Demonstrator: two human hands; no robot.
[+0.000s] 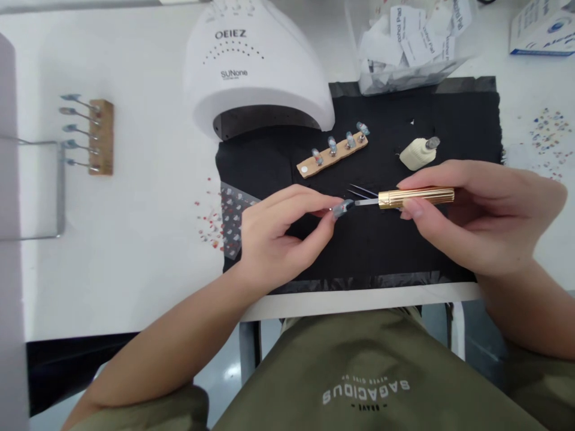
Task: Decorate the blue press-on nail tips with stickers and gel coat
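Observation:
Between thumb and fingers, my left hand (287,227) pinches a blue-grey decorated false nail (344,209) over the black cloth (287,155). My right hand (485,215) grips a gold ribbed nail polish brush (415,197). The brush's pale tip points left and is at the nail's right end; I cannot tell whether it touches. Tweezers (362,190) lie partly hidden behind the brush. Beyond my hands, a wooden strip (332,155) carries several similar nails on small stands. A cream ribbed bottle (417,154) lies near my right hand, a grey nail-like piece at its upper end.
A white nail lamp (265,66) stands at the back. A clear bin (408,78) holds alcohol pads, with a box (543,27) to its right. A wooden block (102,137) with several nails on stems sits far left. A patterned sticker sheet (233,218) lies by my left hand.

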